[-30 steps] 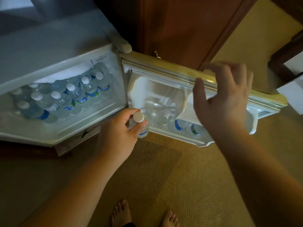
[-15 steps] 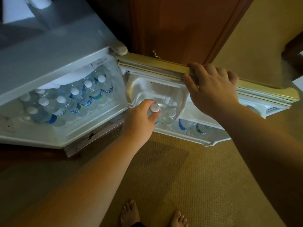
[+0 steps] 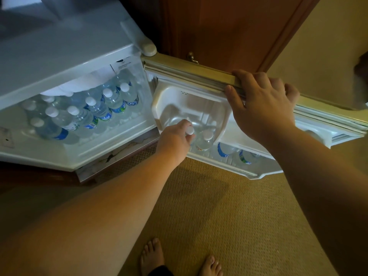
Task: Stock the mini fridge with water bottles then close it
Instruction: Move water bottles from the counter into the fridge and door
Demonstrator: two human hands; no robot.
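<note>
Head view. Mini fridge [image 3: 65, 56] open; door [image 3: 199, 70] swung toward 2 o'clock. Left hand [image 3: 175, 138] grips a water bottle [image 3: 189, 131] by its cap end, lowering it into the door shelf [image 3: 223, 162] beside another bottle [image 3: 206, 139]. Right hand [image 3: 260, 102] curls over the door's top edge, steadying it. Main compartment holds many bottles [image 3: 99, 108] at 10 o'clock.

Judgement: stocking step, late. Next: seat the bottle upright, let go, then swing the door closed.

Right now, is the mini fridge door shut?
No, the mini fridge door is swung wide open, the right hand gripping its top edge.
</note>
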